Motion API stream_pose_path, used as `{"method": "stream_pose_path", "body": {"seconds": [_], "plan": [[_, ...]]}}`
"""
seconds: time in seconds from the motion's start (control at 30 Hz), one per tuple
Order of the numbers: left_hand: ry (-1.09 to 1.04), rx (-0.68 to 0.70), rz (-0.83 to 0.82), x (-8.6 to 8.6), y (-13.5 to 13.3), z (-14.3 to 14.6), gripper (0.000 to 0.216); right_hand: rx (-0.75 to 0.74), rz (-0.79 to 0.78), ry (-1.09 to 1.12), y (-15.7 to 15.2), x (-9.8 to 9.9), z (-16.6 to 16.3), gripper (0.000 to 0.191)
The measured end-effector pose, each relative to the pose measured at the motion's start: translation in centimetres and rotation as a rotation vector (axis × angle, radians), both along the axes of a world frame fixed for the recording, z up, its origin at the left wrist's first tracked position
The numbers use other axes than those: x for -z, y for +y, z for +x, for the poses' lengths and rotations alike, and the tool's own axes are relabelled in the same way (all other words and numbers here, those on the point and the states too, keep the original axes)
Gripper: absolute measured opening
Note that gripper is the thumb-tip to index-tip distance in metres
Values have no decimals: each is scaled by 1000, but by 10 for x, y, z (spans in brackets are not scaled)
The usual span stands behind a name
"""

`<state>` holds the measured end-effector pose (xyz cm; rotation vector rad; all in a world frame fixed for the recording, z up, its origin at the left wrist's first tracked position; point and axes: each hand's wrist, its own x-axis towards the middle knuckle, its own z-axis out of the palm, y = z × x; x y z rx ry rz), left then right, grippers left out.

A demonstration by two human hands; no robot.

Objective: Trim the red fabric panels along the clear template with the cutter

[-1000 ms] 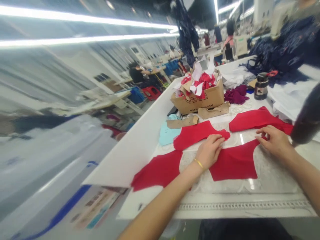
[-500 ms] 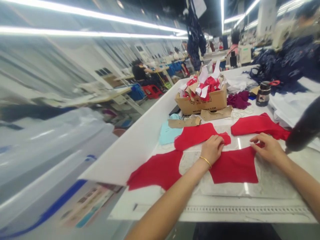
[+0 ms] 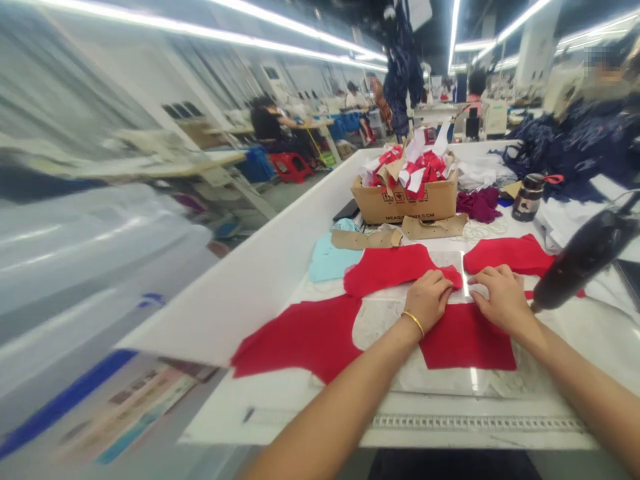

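sliding leftward, right hand (image 3: 503,300) nears left hand (image 3: 430,299); fingers (image 3: 484,275) pressing flat on red fabric (image 3: 465,343)

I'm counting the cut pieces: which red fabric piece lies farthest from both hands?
The near-left red piece, reaching the left edge of the table. The other three lie close around the left hand and right hand.

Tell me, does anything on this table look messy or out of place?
The cardboard box: red and white scraps spill over its rim, and odd cardboard pieces lie loose in front. The red fabric pieces lie flat.
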<state>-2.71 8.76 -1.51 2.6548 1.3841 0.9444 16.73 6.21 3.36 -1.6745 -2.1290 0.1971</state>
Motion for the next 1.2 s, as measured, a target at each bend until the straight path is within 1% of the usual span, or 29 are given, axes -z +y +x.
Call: {"method": "stream_pose_path", "body": {"seconds": [0.1,0.23,0.33,0.47,0.5,0.6,0.77,0.87,1.0,1.1,1.2], "plan": [[-21,-2,-4,-1,-1,1,20,-1,-17,-13,3,-3,-8,21],[-32,-5,-8,-1,-2,2,19,-18,-52,28,7,-5,-15,16],[-25,-8,-9,-2,-2,2,18,-12,-33,46,10,-3,-16,16],[2,-22,-10,-4,-3,1,8,6,9,76,14,5,-15,13],[11,-28,-10,-5,-3,1,11,11,20,87,14,6,-14,12],[38,-57,2,-7,-3,0,19,19,55,125,15,10,-11,9],[81,-164,55,-11,-1,-3,17,-25,119,199,13,11,-3,12],[96,-241,91,-19,4,-13,17,-43,154,242,5,9,5,15],[105,-307,119,-40,8,-38,20,-45,297,321,-17,1,21,15],[116,-308,112,-57,5,-59,20,-87,385,303,-37,-3,35,14],[135,-256,68,-68,-8,-74,21,-145,430,277,-54,-4,48,13]]}}
